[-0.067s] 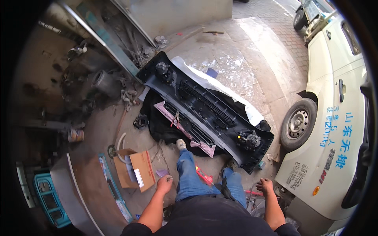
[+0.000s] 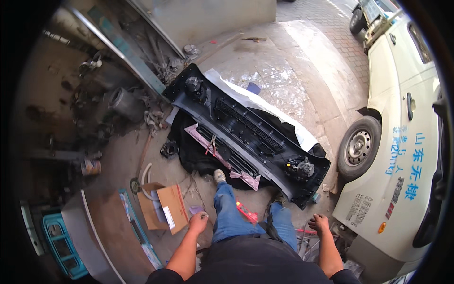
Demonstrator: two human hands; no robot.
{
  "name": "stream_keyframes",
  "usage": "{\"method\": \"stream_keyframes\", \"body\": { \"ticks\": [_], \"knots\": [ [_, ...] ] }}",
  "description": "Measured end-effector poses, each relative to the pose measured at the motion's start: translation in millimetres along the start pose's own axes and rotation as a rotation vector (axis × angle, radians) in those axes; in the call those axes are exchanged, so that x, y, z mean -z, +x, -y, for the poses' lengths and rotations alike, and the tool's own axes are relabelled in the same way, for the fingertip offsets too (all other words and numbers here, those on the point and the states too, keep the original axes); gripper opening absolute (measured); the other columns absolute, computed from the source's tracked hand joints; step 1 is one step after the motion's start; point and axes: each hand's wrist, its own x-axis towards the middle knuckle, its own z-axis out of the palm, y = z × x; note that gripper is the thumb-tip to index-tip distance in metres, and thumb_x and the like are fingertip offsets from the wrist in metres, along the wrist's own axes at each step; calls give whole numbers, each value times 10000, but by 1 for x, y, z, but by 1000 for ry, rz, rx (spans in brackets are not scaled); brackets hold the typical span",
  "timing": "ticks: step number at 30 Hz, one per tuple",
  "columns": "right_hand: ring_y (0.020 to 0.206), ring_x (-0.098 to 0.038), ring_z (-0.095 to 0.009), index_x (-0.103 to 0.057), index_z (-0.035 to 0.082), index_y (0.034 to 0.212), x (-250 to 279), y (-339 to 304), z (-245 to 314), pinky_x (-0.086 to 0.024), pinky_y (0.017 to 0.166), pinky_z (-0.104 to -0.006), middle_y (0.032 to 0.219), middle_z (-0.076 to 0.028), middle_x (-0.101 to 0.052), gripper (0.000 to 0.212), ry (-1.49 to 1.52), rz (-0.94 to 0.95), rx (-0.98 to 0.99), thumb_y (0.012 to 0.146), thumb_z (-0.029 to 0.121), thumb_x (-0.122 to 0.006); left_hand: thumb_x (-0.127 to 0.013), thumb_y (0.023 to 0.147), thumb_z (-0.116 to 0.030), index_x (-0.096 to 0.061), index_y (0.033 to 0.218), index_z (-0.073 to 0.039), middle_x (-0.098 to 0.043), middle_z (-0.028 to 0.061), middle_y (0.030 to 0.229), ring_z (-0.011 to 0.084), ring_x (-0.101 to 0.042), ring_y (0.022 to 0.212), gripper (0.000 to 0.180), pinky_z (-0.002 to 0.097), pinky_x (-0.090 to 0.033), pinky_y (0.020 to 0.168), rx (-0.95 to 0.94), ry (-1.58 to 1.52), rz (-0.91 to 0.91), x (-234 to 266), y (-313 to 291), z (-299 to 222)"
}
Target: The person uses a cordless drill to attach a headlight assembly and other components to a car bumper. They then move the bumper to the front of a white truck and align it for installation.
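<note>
My left hand (image 2: 198, 221) hangs with its fingers curled together, near an open cardboard box (image 2: 176, 201). Something small and pale may be at its fingertips, too small to name. On the other side, my right hand (image 2: 318, 224) is loosely closed beside the car; whatever it holds, if anything, is hidden. Ahead of my feet a large black car bumper (image 2: 246, 120) lies with its inner side up, a lamp unit (image 2: 300, 167) fixed near its right end. Red-handled pliers (image 2: 212, 144) rest on the grille (image 2: 231, 154) by pink wrapping (image 2: 201, 137). Neither hand touches the bumper.
A pale vehicle (image 2: 378, 189) with a wheel (image 2: 359, 147) stands close on the right. Between my legs lies a red tool or package (image 2: 247, 213). White sheeting (image 2: 302, 135) and black cloth (image 2: 177, 130) spread under the bumper. A cluttered workbench (image 2: 101, 213) stands left.
The view has shifted very slightly. Both hands keep the same pose, and nothing has been taken or let go.
</note>
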Motion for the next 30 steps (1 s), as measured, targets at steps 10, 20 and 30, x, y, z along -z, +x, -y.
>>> {"method": "stream_keyframes", "body": {
  "ticks": [10, 20, 30],
  "knots": [
    [718, -740, -210, -644, -48, 1326, -228, -50, -65, -611, 603, -328, 980, -144, -732, 376, 67, -267, 120, 1097, 251, -647, -710, 962, -268, -796, 1174, -43, -796, 184, 1030, 306, -763, 960, 321, 430, -591, 879, -65, 169, 177, 114, 261, 84],
    [649, -705, -175, -646, -27, 1290, -324, 1, -66, -577, 543, -309, 900, -127, -718, 455, 37, -151, -17, 1142, 400, -597, -764, 966, -301, -763, 1221, -27, -776, 239, 1207, 391, -729, 1189, 375, 448, -553, 1034, 84, 58, 201, 4, 481, 41],
    [505, -627, -122, -629, -36, 1187, -297, 15, -49, -448, 439, -232, 785, -113, -704, 353, -83, -289, 93, 1161, 305, -541, -710, 1018, -316, -519, 1469, 102, -604, 359, 1482, 452, -597, 1412, 645, 466, -475, 1144, 294, 117, -47, -142, 695, 42]
  ]
}}
